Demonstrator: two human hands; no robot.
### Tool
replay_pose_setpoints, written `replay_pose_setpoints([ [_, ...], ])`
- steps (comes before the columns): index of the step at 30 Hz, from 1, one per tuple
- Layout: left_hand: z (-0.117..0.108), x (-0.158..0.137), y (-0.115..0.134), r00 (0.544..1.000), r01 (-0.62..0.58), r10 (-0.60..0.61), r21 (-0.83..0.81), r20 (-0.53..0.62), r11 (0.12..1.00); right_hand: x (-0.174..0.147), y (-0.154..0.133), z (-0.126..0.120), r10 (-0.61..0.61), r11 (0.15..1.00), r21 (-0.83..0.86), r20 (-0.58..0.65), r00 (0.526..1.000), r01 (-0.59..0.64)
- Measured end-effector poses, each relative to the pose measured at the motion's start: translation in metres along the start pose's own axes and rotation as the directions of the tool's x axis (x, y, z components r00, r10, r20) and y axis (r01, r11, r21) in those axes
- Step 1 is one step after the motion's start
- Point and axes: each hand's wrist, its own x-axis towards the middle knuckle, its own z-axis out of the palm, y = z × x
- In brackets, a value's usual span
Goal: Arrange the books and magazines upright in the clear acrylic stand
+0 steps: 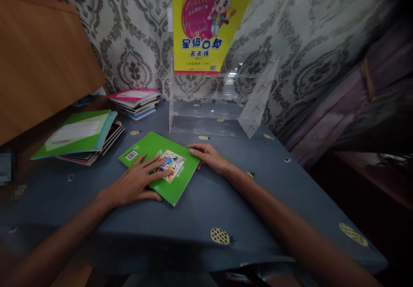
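A green book with a cartoon picture and a barcode lies at an angle on the table. My left hand rests flat on its cover, fingers spread over the picture, thumb by the near edge. At the book's right corner, my right hand holds the edge between its fingers; part of the grip is hidden. Beyond the book stands a clear plastic rack with several tiers. A yellow workbook with a cartoon figure is upright at the rack's back.
To the left are a stack topped by a green book and, behind it, a stack with a pink top. A wooden cabinet borders the left side. Dark curtain cloth hangs on the right. Pineapple-print cloth covers the table.
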Motion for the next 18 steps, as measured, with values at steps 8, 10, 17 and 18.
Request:
replay_pose_setpoints([
  [8, -0.0058, -0.0001, 0.0039, 1.0, -0.012, 0.012, 0.017, -0.007, 1.0, -0.0022, -0.0058, 0.0034, 0.0, 0.998, -0.064, -0.016, 1.0, -0.001],
  [10, -0.0042, -0.0008, 0.0046, 1.0, -0.017, 0.018, 0.023, -0.023, 1.0, -0.0026, -0.0071, 0.0042, -0.005, 0.997, -0.078, -0.014, 1.0, 0.004],
  [17, -0.0063, -0.0014, -0.0022, 0.97, -0.034, 0.027, -0.024, -0.244, 0.999, -0.0024, -0.0072, 0.0072, 0.052, 0.999, 0.003, -0.084, 0.995, -0.052],
  [18, -0.0102, -0.0002, -0.0037, 0.956, -0.022, 0.009, -0.043, -0.292, 0.999, -0.0019, -0.007, 0.0072, 0.067, 0.997, 0.038, -0.089, 0.994, -0.064],
])
